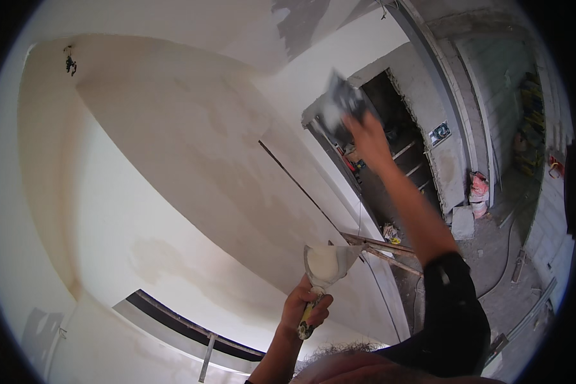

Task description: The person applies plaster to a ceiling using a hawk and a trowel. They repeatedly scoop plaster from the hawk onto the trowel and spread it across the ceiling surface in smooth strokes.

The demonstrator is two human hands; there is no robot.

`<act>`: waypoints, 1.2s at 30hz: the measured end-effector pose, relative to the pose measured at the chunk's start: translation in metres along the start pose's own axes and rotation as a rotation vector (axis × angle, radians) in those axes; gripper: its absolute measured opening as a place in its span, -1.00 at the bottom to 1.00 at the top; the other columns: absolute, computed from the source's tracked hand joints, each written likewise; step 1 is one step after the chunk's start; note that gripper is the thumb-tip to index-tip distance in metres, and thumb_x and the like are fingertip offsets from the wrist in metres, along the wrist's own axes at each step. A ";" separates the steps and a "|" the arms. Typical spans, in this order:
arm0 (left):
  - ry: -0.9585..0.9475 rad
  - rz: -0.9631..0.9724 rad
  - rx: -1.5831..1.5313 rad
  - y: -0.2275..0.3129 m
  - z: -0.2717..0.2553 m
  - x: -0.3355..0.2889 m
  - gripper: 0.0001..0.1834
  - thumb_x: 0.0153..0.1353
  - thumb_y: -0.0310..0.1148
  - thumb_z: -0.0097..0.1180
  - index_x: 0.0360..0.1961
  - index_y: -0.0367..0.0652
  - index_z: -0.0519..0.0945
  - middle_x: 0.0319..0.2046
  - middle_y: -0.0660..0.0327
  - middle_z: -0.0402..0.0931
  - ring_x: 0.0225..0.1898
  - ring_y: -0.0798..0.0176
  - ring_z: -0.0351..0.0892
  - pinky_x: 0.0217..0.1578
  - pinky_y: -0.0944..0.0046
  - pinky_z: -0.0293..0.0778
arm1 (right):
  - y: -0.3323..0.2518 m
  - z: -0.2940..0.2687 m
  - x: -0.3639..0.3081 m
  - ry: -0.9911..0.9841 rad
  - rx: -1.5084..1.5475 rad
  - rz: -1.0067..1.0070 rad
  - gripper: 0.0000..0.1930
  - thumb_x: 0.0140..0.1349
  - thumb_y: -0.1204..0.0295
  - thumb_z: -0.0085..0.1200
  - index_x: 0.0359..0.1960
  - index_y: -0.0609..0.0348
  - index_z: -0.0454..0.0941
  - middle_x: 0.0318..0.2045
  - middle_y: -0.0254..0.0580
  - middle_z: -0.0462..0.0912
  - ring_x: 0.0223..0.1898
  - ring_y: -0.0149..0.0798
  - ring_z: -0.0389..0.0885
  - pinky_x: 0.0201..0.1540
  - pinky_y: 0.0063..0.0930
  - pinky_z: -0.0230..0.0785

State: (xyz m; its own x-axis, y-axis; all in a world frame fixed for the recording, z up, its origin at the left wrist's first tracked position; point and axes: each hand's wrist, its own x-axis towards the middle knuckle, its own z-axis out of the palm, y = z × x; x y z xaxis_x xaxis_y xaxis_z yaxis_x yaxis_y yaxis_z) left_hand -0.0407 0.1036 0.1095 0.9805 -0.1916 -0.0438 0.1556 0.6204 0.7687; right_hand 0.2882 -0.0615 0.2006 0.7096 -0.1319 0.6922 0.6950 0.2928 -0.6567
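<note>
White plaster on trowel [329, 262] in left hand [307, 310]; right hand [367, 137] w/ blurred float [342, 102].

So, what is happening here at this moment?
A person is spreading plaster on a white wall. The right hand is raised high and presses a flat trowel against the wall. The left hand holds a second, wide trowel loaded with white plaster, lower down. Beyond, a doorway opens onto a dusty floor.

Right hand [365, 137] presses trowel [340, 102] to wall [192, 160] (blurred).
</note>
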 end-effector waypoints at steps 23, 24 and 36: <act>0.110 -0.053 0.000 -0.032 -0.015 -0.017 -0.39 0.22 -0.36 -0.08 0.33 0.10 0.19 -0.64 0.15 0.30 -0.83 0.36 0.13 -0.83 0.44 0.15 | -0.161 0.149 0.211 0.131 1.034 0.035 -0.75 0.30 0.36 0.02 0.00 0.02 0.43 -0.12 -0.29 0.54 -0.09 -0.28 0.57 -0.08 -0.26 0.41; 0.107 -0.057 -0.015 -0.032 -0.014 -0.020 -0.39 0.21 -0.37 -0.08 0.33 0.10 0.19 -0.64 0.16 0.30 -0.83 0.36 0.13 -0.82 0.44 0.16 | -0.166 0.148 0.206 0.128 1.030 0.018 -0.75 0.28 0.33 0.04 -0.02 0.01 0.44 -0.12 -0.31 0.54 -0.10 -0.30 0.56 -0.08 -0.28 0.37; 0.053 -0.101 -0.016 -0.038 -0.013 -0.044 -0.40 0.20 -0.38 -0.08 0.31 0.07 0.21 -0.65 0.17 0.30 -0.83 0.36 0.14 -0.81 0.44 0.17 | -0.235 0.116 0.142 0.203 0.962 -0.265 -0.74 0.25 0.27 0.08 -0.09 0.09 0.49 -0.14 -0.32 0.54 -0.08 -0.25 0.55 -0.11 -0.29 0.28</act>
State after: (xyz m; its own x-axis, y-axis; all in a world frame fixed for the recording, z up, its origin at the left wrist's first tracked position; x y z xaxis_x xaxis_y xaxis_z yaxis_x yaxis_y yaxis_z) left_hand -0.0886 0.0980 0.0739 0.9646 -0.2136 -0.1548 0.2556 0.6118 0.7485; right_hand 0.2115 -0.0388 0.4882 0.6147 -0.4356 0.6576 0.5081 0.8563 0.0923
